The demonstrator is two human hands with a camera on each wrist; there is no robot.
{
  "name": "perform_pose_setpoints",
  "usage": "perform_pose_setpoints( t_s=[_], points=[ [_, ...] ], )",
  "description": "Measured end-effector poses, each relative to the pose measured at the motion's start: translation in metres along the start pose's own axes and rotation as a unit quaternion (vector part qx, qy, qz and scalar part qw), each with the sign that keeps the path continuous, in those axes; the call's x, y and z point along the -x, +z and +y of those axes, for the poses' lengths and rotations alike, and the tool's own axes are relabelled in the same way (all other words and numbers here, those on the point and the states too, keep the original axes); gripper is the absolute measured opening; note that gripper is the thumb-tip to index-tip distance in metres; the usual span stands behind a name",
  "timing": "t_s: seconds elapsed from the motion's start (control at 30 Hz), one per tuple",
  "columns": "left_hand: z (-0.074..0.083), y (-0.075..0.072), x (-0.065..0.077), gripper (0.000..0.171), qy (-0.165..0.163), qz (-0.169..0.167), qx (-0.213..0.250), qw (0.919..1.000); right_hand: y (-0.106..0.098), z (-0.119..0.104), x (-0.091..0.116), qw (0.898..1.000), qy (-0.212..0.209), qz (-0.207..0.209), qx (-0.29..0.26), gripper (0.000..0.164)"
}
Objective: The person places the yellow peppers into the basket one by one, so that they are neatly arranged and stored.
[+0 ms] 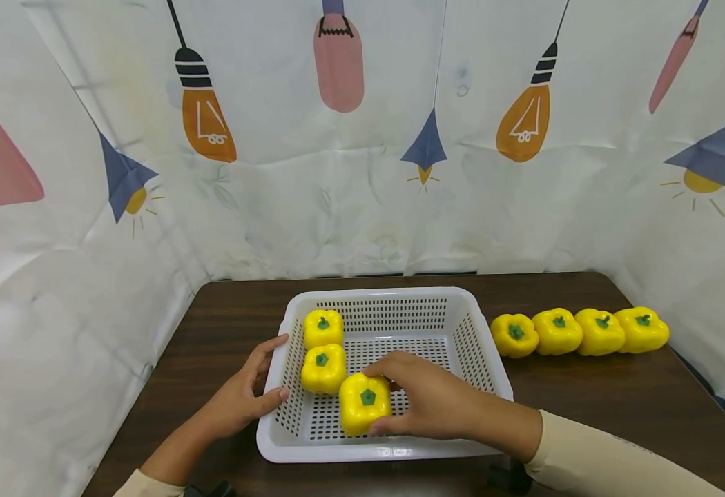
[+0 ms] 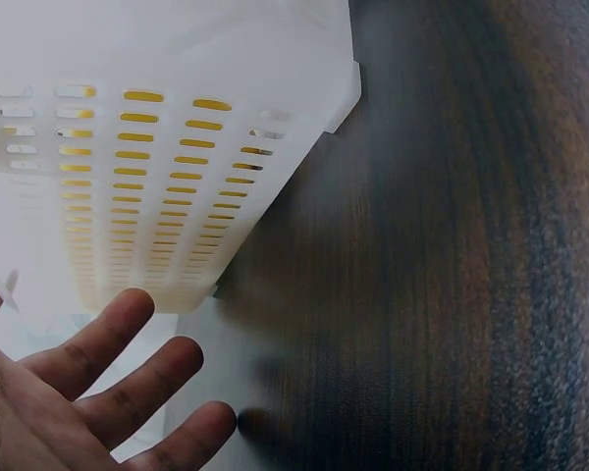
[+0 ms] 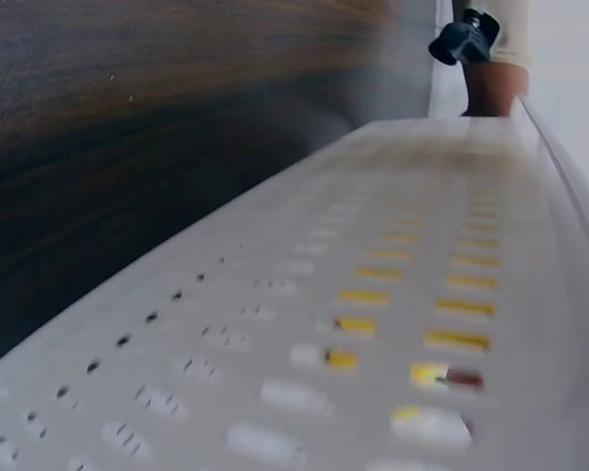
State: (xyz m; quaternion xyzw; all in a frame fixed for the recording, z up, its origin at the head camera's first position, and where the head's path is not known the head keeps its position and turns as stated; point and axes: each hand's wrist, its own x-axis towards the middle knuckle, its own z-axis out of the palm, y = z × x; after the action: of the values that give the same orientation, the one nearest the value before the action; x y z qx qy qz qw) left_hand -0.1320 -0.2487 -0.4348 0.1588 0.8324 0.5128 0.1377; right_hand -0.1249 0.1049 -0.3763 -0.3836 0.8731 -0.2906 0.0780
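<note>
At the near edge, the front rim of a white slotted plastic basket (image 1: 313, 453) crossed the table (image 1: 228, 321), and the right hand (image 1: 421, 397) reached over the basket, pinching a yellow bell pepper (image 1: 362, 417) between thumb and fingers, green stem upward. That pepper was inside the basket's front part; whether its base touched the bottom could not be told. Placing it well called for thumb and fingers on opposite sides, the pepper level, and a soft release only once it stood firm. The left hand (image 1: 241, 397) was spread at the left rim, thumb and index finger apart, the other fingers loose beside the outer wall in the left wrist view; a light brace there would likely have kept the basket from sliding. Just beyond the held pepper, a second yellow pepper (image 1: 322, 379) sat by the left wall, so the fingers needed care not to nudge it. Behind it stood a third yellow pepper (image 1: 322, 337). Farther right, on the table outside the basket, lay a row of four yellow peppers (image 1: 558, 339). A white lamp-print sheet (image 1: 362, 221) hung behind everything.
</note>
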Motion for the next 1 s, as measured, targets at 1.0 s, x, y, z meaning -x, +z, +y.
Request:
perform_pose_setpoints(
  t_s=[1.0],
  points=[
    [-0.001, 0.000, 0.000, 0.084, -0.002, -0.004, 0.008, 1.0000, 0.033, -0.025, -0.036, 0.999, -0.003, -0.009, 0.038, 0.074]
  ],
)
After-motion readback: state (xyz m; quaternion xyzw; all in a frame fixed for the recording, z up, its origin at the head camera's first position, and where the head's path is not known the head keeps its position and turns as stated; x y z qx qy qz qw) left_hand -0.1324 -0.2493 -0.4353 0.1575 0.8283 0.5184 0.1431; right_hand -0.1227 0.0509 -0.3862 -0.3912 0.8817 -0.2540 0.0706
